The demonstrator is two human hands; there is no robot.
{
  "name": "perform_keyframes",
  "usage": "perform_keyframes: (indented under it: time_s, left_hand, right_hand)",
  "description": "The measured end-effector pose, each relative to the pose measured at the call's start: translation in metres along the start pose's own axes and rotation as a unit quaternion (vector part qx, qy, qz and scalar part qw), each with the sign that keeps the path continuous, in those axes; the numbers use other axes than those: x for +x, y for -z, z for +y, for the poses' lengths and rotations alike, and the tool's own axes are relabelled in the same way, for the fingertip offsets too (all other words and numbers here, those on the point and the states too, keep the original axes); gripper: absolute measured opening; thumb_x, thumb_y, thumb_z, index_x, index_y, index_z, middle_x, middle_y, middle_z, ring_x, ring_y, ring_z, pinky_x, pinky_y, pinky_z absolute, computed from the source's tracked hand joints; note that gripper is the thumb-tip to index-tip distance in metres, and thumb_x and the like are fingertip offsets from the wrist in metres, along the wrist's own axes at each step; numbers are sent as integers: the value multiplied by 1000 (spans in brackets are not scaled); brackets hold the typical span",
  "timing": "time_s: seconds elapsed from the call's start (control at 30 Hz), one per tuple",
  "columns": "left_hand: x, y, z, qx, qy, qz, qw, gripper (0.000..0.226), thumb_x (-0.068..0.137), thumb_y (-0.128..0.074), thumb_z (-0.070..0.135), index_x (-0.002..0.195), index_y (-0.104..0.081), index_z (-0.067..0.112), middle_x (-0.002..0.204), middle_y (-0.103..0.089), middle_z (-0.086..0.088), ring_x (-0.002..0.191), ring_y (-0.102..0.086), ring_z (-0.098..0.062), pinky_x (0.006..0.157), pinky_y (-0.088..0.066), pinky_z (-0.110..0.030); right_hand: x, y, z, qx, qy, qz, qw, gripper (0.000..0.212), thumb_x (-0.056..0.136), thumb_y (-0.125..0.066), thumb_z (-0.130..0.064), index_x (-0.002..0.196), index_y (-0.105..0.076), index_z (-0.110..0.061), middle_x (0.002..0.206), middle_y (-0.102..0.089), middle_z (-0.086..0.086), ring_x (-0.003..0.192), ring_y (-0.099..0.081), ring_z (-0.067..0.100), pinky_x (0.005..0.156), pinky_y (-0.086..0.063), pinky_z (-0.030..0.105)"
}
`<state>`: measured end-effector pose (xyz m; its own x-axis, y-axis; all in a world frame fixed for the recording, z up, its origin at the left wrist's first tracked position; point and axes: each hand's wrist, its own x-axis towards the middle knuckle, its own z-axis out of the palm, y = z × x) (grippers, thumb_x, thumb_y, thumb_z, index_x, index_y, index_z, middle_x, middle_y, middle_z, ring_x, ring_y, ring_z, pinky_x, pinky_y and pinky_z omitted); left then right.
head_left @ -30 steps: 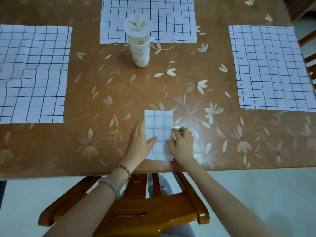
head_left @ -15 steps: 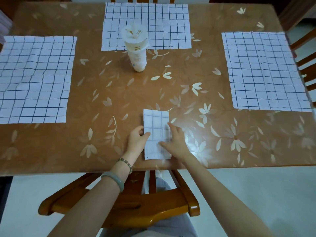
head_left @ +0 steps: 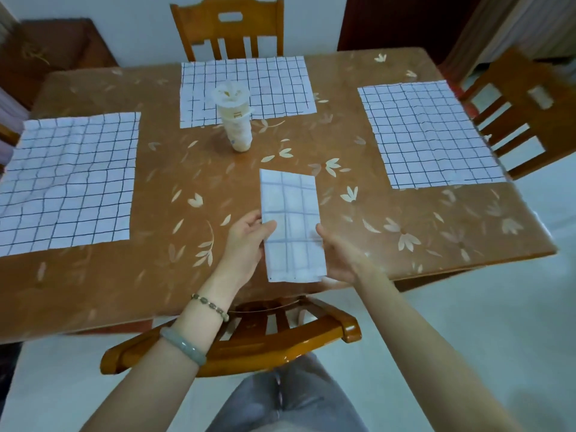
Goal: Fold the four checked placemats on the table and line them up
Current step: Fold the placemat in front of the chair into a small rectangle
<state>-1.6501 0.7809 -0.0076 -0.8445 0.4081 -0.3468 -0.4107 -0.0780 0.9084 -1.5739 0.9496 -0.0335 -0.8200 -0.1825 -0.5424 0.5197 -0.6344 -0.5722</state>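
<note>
A folded checked placemat (head_left: 291, 226), a narrow strip, is held over the near middle of the table (head_left: 187, 182). My left hand (head_left: 246, 244) grips its left edge with the thumb on top. My right hand (head_left: 339, 257), blurred, holds its right edge with the fingers going under the cloth. Three more checked placemats lie flat and unfolded: the left placemat (head_left: 68, 179), the far placemat (head_left: 271, 85) and the right placemat (head_left: 427, 132).
A white lidded cup (head_left: 235, 120) stands at the near edge of the far placemat. Wooden chairs stand at the far side (head_left: 227, 26), the right side (head_left: 523, 113) and right in front of me (head_left: 249, 341).
Both hands went from pressing the folded placemat flat to gripping its side edges. The placemat now sits a little tilted and farther up the table; my view has pulled back.
</note>
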Motion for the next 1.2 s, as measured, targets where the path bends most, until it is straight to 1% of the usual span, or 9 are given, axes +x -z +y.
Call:
perform_keyframes:
  time_s: [0.1,0.23,0.4,0.5,0.63,0.77,0.9,1.1,1.2]
  left_hand:
    - [-11,-14,2,-12,-1,-21,1000,20,93,-52,-2,101,-64,11,87,-74,2,82,-70,-13,68,-56,-27]
    - [-19,-39,-2,-14,5,-22,1000,20,92,-52,-3,101,-64,10,91,-73,0,82,-70,-13,71,-56,-28]
    - [-12,-73,-7,-3,32,-36,999,21,93,-52,0,97,-67,15,91,-75,3,85,-70,-14,76,-58,-31]
    - [5,-94,-19,31,79,-43,995,20,95,-52,1,95,-66,14,96,-72,-1,88,-69,-17,81,-56,-37]
    - [33,-122,-49,96,119,-25,988,16,93,-52,-2,99,-65,5,102,-68,-7,92,-65,-20,75,-55,-30]
    - [58,-143,-83,173,131,47,975,16,88,-61,0,103,-66,0,97,-67,-13,82,-64,-20,62,-53,-20]
    - [76,-154,-110,205,146,124,960,13,82,-68,-1,95,-66,1,84,-66,-10,76,-62,-21,56,-52,-20]
    - [94,-156,-134,272,143,200,930,23,76,-74,5,67,-61,20,86,-67,-7,77,-63,-22,77,-55,-35]
    - [98,-154,-144,291,155,203,922,20,75,-77,9,69,-61,20,83,-66,-7,78,-63,-22,71,-50,-30]
  right_hand:
    - [-26,-5,-2,6,32,22,999,32,87,-59,-28,114,-56,-12,103,-72,11,93,-69,25,72,-58,38]
    - [-55,10,-15,-89,85,151,981,34,81,-67,-11,113,-60,-2,113,-67,18,100,-67,31,76,-56,40]
    - [-83,40,-35,-135,144,235,952,17,82,-66,-1,99,-65,3,92,-71,16,80,-70,25,65,-56,29]
    - [-86,68,-46,-169,156,259,938,19,78,-71,-3,96,-67,3,93,-71,15,83,-70,25,71,-56,31]
    - [-79,116,-52,-188,126,290,930,22,77,-71,0,96,-64,10,92,-70,16,82,-68,27,72,-58,34]
    - [-64,153,-51,-218,87,315,920,6,77,-71,3,75,-66,0,73,-70,5,61,-69,12,54,-54,22]
    - [-32,188,-49,-268,56,325,905,9,75,-74,0,72,-67,-5,86,-72,15,78,-71,29,71,-60,41]
    - [6,214,-40,-352,18,349,868,13,67,-79,-12,69,-67,-7,76,-72,10,74,-70,27,72,-58,43]
    - [9,220,-37,-384,0,355,852,14,67,-77,-14,73,-69,-5,71,-67,5,71,-64,21,73,-55,34]
